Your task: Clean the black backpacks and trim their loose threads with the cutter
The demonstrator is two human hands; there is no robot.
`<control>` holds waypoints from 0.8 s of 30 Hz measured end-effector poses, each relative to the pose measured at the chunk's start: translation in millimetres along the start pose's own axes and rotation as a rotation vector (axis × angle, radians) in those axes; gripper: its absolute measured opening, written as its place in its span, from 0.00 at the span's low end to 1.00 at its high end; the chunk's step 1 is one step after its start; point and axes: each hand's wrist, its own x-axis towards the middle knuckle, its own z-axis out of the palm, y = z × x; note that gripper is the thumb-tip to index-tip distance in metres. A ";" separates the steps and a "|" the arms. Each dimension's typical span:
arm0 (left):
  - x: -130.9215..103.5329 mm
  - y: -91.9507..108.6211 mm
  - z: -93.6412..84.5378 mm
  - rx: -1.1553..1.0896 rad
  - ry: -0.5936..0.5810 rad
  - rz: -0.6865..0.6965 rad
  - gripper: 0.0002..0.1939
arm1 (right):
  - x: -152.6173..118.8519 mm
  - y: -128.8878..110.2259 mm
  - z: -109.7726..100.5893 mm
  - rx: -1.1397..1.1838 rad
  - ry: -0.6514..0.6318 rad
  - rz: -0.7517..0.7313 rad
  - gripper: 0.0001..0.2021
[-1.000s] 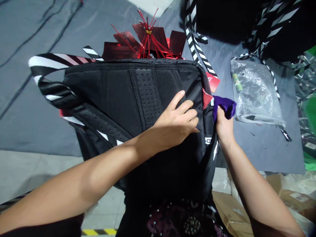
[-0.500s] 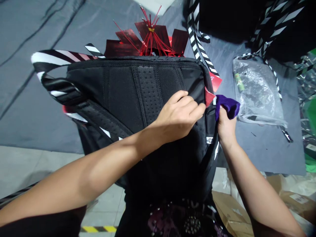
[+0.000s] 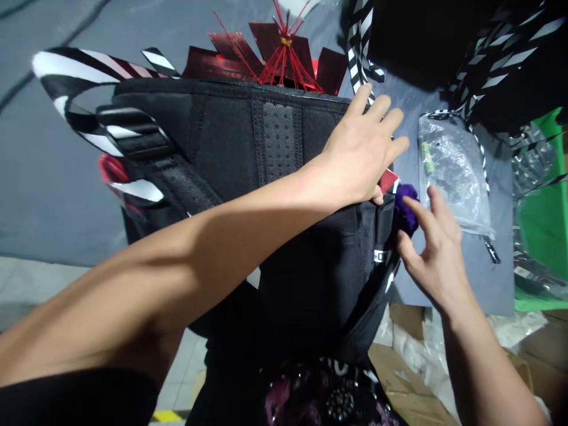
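Observation:
A black backpack (image 3: 231, 142) with striped black-and-white straps (image 3: 84, 65) lies in front of me, its padded back facing up. My left hand (image 3: 359, 148) rests across its upper right edge, fingers spread, beside a small red tag (image 3: 389, 180). Bunched purple cloth (image 3: 407, 210) pokes out at the bag's right side. Close by it is my right hand (image 3: 437, 248), with thumb and fingers apart; whether a fingertip touches the cloth I cannot tell. Red hang tags on red strings (image 3: 284, 59) fan out beyond the bag's top.
Right of the bag, a clear plastic pouch (image 3: 457, 177) with striped trim lies on the grey table (image 3: 479, 290). A green bin (image 3: 548, 236) with plastic-wrapped goods stands at far right. Cardboard boxes (image 3: 408, 378) are below, and dark striped items (image 3: 412, 41) lie at the back.
My left hand has moved up and right over the bag's edge, and its fingers have spread. My right hand has let go of the purple cloth, which now sits bunched against the bag.

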 end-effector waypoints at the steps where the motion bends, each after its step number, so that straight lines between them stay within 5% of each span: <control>1: -0.6 -0.3 0.4 -0.005 0.011 0.009 0.38 | -4.6 -7.0 -2.0 0.008 0.043 -0.052 0.23; 4: -2.9 -1.2 -0.2 0.000 0.018 0.015 0.36 | -13.6 -23.7 6.7 0.058 0.069 -0.134 0.17; 10: -4.7 -2.1 1.0 0.034 0.020 0.035 0.34 | -9.7 -29.8 32.6 0.135 0.054 -0.065 0.19; 24: -3.4 -4.1 7.2 0.052 0.032 0.033 0.34 | -5.1 -31.2 38.1 0.194 0.063 -0.013 0.15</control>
